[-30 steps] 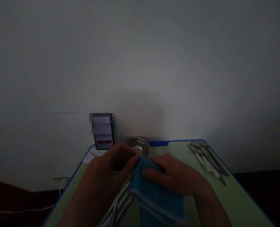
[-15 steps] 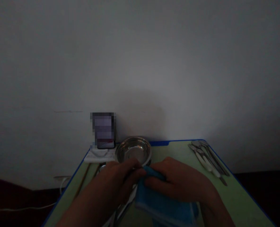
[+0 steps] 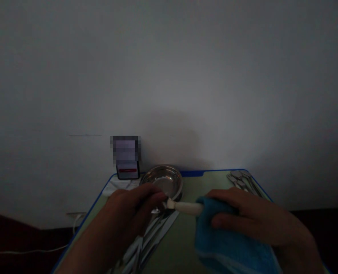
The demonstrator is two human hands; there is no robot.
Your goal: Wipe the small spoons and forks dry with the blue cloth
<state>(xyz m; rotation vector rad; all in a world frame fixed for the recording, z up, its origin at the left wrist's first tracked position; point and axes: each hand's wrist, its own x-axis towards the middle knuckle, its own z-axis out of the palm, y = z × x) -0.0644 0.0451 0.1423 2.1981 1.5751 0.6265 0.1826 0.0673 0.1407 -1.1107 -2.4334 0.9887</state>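
Note:
My left hand (image 3: 131, 209) pinches one end of a white-handled utensil (image 3: 187, 207), whose head is hidden by the fingers. At the handle's other end, my right hand (image 3: 254, 215) is closed on a blue cloth (image 3: 217, 245) wrapped around it. The utensil lies roughly level between both hands, with the pale handle bare in the middle. Just beyond the hands stands a shiny metal bowl (image 3: 165, 180). Below and partly behind my left hand, several long metal utensils (image 3: 157, 232) lie on the table.
A phone (image 3: 128, 170) stands against the wall at the back left, beside a white item (image 3: 114, 185). Several forks and other cutlery (image 3: 240, 180) lie at the back right, partly covered by my right hand. The green table (image 3: 183, 243) has a blue edge.
My right hand and the cloth have moved right along the utensil, away from my left hand, uncovering the white handle. My left hand has stayed nearly in place.

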